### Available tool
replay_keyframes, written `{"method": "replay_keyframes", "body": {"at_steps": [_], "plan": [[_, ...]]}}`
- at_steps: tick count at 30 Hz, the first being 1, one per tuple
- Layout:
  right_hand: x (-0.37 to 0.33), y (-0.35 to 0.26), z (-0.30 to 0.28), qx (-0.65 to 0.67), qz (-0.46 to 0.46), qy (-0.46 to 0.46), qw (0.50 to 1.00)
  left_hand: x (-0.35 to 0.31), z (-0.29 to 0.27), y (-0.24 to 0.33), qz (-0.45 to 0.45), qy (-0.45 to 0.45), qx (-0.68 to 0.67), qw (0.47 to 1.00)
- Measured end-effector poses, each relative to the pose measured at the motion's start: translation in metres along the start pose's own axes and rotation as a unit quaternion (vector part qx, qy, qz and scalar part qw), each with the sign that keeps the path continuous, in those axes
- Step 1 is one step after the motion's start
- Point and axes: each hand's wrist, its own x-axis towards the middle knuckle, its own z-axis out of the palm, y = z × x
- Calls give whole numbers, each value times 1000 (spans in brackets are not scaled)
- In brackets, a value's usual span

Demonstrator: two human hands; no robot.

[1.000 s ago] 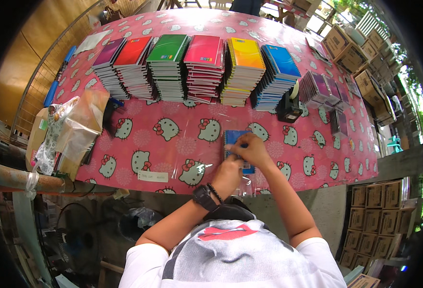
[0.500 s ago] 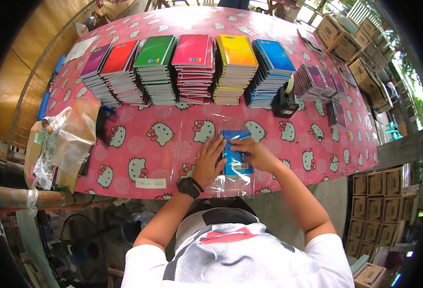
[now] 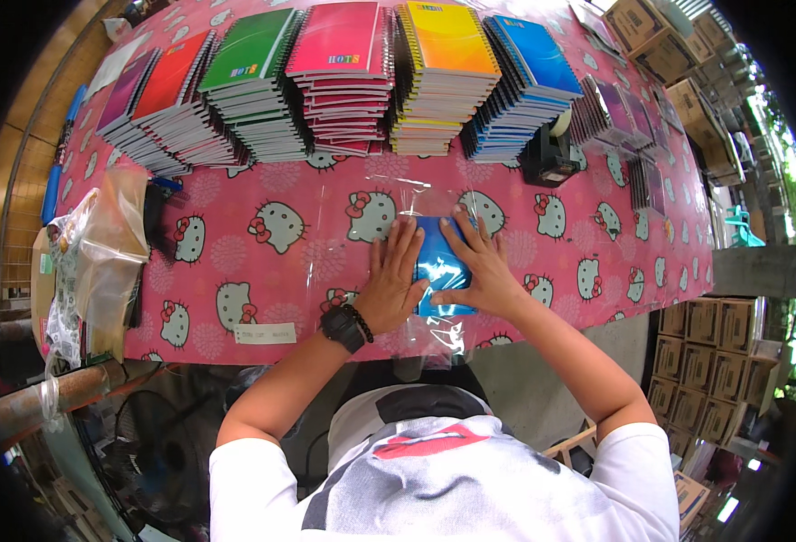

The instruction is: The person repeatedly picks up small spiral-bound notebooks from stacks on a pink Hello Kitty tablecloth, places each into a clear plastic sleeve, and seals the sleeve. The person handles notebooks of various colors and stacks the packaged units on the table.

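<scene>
Blue notebook (image 3: 441, 257), single, the landmark: lying flat on the desk (image 3: 204, 294), between the two hands, its cover throwing back glare. Risks, left to right: clear film (image 3: 446, 338), showing around the notebook, could be creasing on its left side if the left hand is dragging rather than smoothing; the notebook itself could be skewing if the hands are pressing unevenly on a slick surface; the film's loose near end, glinting on the person's side of the notebook, could be catching on clothing at the desk edge. Left hand (image 3: 391, 285): resting palm down just left of the notebook, fingers stretched out and lying fairly close together, fingertips meeting the left edge, gripping nothing. Right hand (image 3: 484, 275): lying over the right side of the notebook, fingers fanning wide, thumb reaching leftward across the lower cover, pressing, by appearance, and gripping nothing. Whether film is lying between either hand and the cover: cannot be told for certain.
</scene>
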Motion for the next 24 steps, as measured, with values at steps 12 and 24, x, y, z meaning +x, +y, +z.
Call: {"method": "replay_keyframes", "body": {"at_steps": [12, 24], "plan": [[-3, -1, 12, 27, -20, 107, 994, 29, -21, 22, -39, -102, 158, 981], [55, 212, -92, 144, 261, 525, 797, 36, -17, 19, 2, -104, 141, 985]]}}
